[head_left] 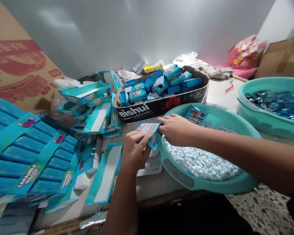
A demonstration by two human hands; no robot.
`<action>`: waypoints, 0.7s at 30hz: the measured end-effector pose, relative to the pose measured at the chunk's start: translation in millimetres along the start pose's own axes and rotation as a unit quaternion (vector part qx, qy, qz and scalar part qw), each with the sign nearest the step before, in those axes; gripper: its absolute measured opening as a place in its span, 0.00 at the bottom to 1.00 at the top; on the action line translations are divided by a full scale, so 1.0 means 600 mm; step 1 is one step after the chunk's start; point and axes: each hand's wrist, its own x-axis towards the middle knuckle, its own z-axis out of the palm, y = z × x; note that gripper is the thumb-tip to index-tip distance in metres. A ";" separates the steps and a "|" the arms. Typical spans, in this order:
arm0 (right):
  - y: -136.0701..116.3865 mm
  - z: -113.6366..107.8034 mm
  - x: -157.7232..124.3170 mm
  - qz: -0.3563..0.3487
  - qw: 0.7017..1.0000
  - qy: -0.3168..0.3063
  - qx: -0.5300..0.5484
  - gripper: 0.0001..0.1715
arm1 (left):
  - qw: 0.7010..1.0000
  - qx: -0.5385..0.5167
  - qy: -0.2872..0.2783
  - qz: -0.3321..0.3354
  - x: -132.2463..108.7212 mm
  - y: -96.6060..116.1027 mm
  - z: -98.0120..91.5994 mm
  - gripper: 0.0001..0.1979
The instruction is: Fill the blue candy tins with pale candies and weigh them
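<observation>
My left hand [133, 150] is closed around a small blue candy box [155, 139], with its fingers on the printed panel. At the box's right end, my right hand [173, 130] has its fingers curled against the edge; the fingertips are partly hidden. Under my right forearm stands a turquoise tub [178, 178] filled with pale blue and white candies [203, 164]. A blue packet marked "Caramelo Macizo" [196, 115] rests inside the tub at the back. Below the held box, a white kitchen scale [152, 167] is partly covered by my left hand.
Behind my hands, a black cut-down carton [159, 109] holds many small blue boxes [159, 84]. Display trays [98, 117] are piled to its left. Filled display trays [26, 153] stack at far left. Another turquoise tub [271, 120] with dark blue pieces sits right.
</observation>
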 end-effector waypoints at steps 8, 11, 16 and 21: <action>-0.007 -0.026 0.001 0.006 0.998 0.049 -0.026 0.11 | 0.997 0.035 0.017 -0.073 -0.003 -0.010 0.001 0.27; -0.003 -0.030 -0.001 0.001 0.999 0.042 -0.019 0.10 | 0.997 0.025 0.010 -0.070 -0.005 -0.008 0.005 0.26; 0.009 -0.031 0.000 -0.010 0.998 0.053 -0.018 0.10 | 0.995 0.042 0.014 -0.090 -0.005 -0.002 0.012 0.25; 0.023 -0.039 -0.003 0.014 0.999 0.047 0.000 0.07 | 0.987 0.060 0.037 -0.145 -0.004 -0.003 0.010 0.22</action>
